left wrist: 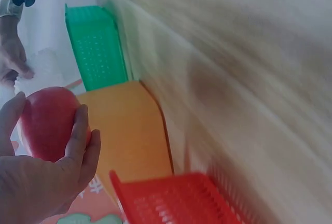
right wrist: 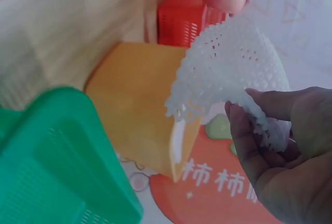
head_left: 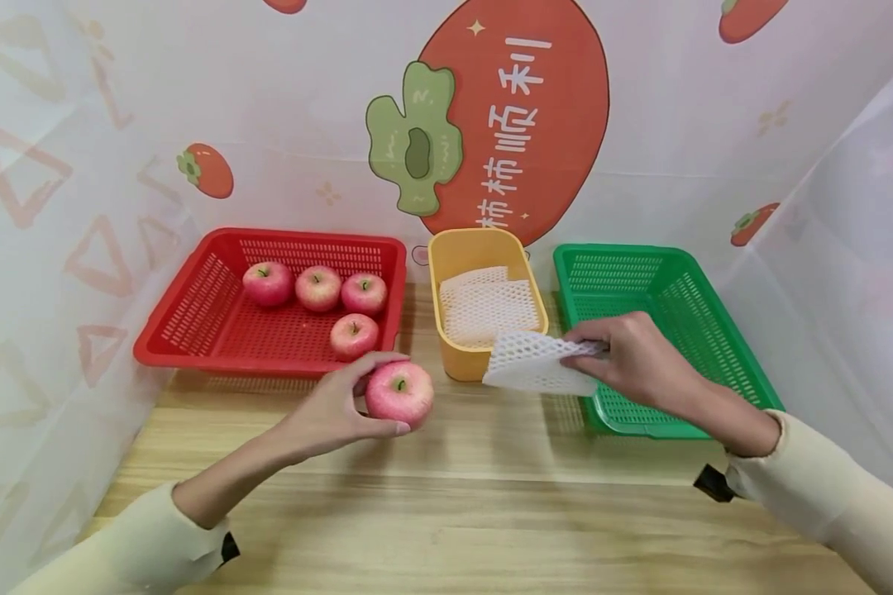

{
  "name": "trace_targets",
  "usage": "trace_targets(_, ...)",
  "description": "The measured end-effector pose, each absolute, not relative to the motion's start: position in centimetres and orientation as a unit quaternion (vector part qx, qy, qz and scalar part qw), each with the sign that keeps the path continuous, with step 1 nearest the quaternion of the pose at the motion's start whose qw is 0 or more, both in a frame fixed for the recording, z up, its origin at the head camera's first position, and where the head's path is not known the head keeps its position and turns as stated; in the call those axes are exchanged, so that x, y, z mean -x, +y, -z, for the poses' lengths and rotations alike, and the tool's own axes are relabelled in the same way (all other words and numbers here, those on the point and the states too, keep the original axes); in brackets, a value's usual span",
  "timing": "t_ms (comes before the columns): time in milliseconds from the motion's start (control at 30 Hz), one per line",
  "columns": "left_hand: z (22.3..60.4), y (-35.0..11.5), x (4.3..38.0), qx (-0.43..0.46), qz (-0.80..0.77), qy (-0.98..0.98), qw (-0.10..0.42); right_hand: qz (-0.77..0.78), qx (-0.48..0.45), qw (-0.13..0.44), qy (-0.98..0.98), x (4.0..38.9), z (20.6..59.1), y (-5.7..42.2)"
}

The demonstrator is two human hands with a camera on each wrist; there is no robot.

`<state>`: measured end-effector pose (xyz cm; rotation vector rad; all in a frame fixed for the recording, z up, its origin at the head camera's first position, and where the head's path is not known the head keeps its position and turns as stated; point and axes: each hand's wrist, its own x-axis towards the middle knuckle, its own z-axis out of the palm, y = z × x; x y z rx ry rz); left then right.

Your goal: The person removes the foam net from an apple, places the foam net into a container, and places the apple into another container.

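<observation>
My left hand grips a pink-red apple, thumb below and fingers over its far side, above the table in front of the red basket. In the left wrist view the fingers wrap the apple from beneath. My right hand pinches a white foam net sleeve by one end, near the green basket's left edge. The right wrist view shows the foam net spread partly open, thumb and fingers squeezing its near end. Its wide end points toward the apple.
Several apples lie in the red basket at left. A yellow bin in the middle holds more foam nets. At right stands a green basket. Behind them hangs a printed white curtain; the wooden table extends in front.
</observation>
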<state>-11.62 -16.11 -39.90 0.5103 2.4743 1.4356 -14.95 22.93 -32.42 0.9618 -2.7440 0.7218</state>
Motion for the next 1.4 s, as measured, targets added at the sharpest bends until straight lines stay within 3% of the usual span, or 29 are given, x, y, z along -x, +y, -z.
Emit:
trace_targets(300, 37.5, -20.0, 12.4, -0.126, -0.462, 0.873, 0.094, -0.225, -0.325, 0.095, -0.914, 18.5, 28.9, 22.0)
trace_targets(700, 36.2, -24.6, 15.1, -0.044, -0.439, 0.894, 0.079, -0.230, -0.290, 0.037, -0.928, 25.2, 27.1, 19.9)
trace_targets(1000, 37.3, -27.0, 17.7, 0.007, -0.523, 0.845, 0.111, -0.215, -0.270, 0.007, -0.938, 29.9, 27.5, 18.3)
trace_targets(1400, 39.2, -28.5, 21.6, 0.016, -0.450, 0.888, 0.097, -0.218, -0.225, -0.048, -0.949, 33.8, 30.7, 16.0)
